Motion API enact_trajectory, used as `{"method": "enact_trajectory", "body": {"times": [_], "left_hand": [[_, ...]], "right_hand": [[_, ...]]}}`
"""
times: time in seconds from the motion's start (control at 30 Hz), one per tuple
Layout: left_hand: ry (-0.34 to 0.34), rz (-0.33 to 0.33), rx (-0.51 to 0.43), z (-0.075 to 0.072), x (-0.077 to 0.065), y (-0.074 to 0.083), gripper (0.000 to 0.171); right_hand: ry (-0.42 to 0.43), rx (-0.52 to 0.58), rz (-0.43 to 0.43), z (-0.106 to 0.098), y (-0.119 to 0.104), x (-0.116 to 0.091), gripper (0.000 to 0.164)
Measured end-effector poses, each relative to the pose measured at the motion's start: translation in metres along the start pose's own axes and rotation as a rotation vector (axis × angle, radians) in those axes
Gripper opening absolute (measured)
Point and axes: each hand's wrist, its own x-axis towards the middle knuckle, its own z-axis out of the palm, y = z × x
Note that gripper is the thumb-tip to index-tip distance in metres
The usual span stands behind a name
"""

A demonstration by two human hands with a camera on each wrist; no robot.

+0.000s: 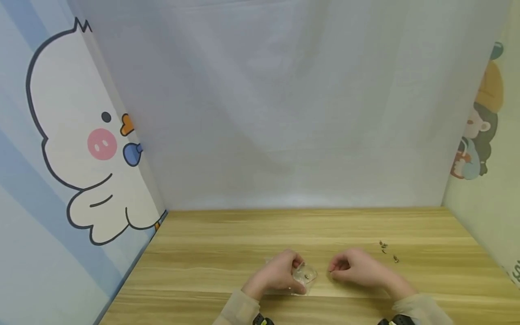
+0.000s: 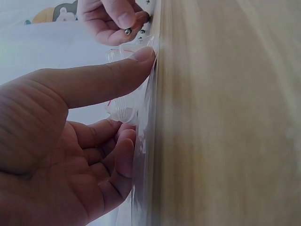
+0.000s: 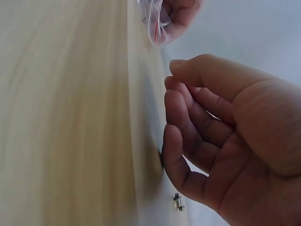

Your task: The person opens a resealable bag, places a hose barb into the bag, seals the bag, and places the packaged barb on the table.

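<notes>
My left hand grips a clear plastic zip bag low over the table, thumb on one side and fingers on the other. The bag's mouth, with a red line along it, is spread open towards the right hand. A small dark piece shows inside the bag in the head view. Just right of the mouth, my right hand pinches a small shiny metal piece between thumb and forefinger; it looks like a tiny screw with a rounded end. In the right wrist view the fingertips hide this piece.
Several small metal pieces lie on the wooden table beyond the right hand, with more closer to it. A pale curtain stands behind the table, and printed panels border its sides.
</notes>
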Motion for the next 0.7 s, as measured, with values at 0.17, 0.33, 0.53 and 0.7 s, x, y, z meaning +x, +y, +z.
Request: {"method": "enact_trajectory", "body": {"times": [0.17, 0.33, 0.53, 0.7], "left_hand": [[0.002, 0.002, 0.008, 0.0, 0.001, 0.0, 0.062], [0.001, -0.005, 0.018, 0.0, 0.001, 0.0, 0.062], [0.001, -0.014, 0.012, 0.0, 0.001, 0.0, 0.062], [-0.001, -0.014, 0.018, 0.001, 0.0, 0.0, 0.062]], "right_hand": [[0.001, 0.03, 0.018, 0.005, -0.009, 0.009, 0.008], [-0.01, 0.042, 0.011, 0.009, -0.015, 0.015, 0.01], [-0.004, 0.024, -0.012, 0.016, -0.017, 0.019, 0.01], [-0.005, 0.045, -0.01, 0.021, -0.019, 0.023, 0.007]]}}
